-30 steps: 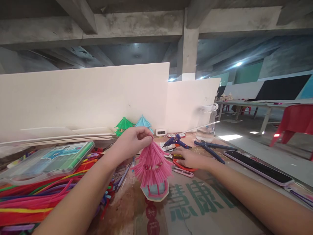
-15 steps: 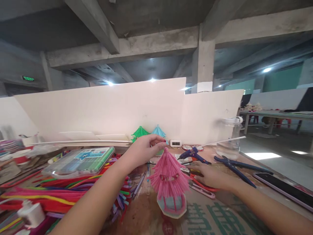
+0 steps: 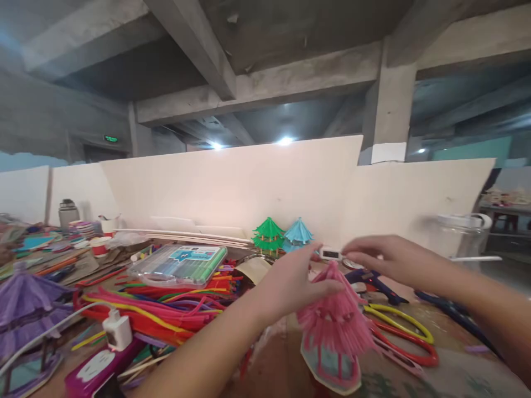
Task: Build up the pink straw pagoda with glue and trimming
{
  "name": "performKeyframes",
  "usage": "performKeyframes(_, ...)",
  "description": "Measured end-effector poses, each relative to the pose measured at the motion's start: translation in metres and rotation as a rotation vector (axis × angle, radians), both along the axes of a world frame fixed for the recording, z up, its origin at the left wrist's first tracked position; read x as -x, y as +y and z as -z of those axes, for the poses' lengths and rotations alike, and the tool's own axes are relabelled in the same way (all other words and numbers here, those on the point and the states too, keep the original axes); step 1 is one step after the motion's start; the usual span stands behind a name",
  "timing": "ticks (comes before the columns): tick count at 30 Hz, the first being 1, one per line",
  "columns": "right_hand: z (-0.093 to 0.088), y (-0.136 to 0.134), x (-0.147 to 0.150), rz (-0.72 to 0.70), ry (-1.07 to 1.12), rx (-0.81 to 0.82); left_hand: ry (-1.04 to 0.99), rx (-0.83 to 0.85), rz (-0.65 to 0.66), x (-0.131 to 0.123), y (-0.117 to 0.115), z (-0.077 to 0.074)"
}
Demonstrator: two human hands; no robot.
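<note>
A small pink pavilion model (image 3: 334,326) stands upright on a pale base at the front of the table. My left hand (image 3: 294,279) is behind and left of it, thumb stretched across its roof tip and fingers apart. Whether the thumb touches the roof I cannot tell. My right hand (image 3: 379,251) is held above a dark blue glue gun (image 3: 373,282), fingers slightly bent and apart. Its fingertips are near the right side of a small white digital clock (image 3: 331,253). Nothing shows in either hand. Behind the hands stand a green pavilion (image 3: 268,235) and a light blue one (image 3: 297,235).
Colourful pipe cleaners (image 3: 161,315) and a clear case of markers (image 3: 180,265) lie on the left. A purple pavilion (image 3: 29,309) stands by a white plug (image 3: 117,330). Red-handled pliers or scissors (image 3: 429,354) and a clear jar (image 3: 462,237) are on the right.
My view has turned left, bringing the purple pavilion in. My right hand has lifted from the tools up toward the clock. My left hand has come nearer, beside the pink roof.
</note>
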State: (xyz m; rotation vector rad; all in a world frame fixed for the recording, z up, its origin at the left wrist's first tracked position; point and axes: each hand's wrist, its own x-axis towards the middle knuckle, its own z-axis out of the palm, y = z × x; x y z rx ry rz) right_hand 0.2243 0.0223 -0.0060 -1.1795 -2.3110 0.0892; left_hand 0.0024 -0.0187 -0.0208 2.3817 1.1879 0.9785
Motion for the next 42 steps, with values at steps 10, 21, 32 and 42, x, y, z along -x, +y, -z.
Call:
performKeyframes(10,-0.026,-0.030,0.027,-0.141,0.144,0.150,-0.004,0.060,0.062,0.000,0.001,0.000)
performKeyframes(21,-0.010,-0.024,0.027,-0.258,0.205,0.142,0.053,0.103,0.036,-0.007,-0.007,-0.001)
performKeyframes(32,-0.013,-0.029,0.028,-0.203,0.213,0.043,0.103,0.062,0.008,-0.008,-0.007,0.000)
performKeyframes(42,-0.012,-0.024,0.025,-0.210,0.264,0.080,0.005,-0.003,0.027,-0.005,-0.008,-0.009)
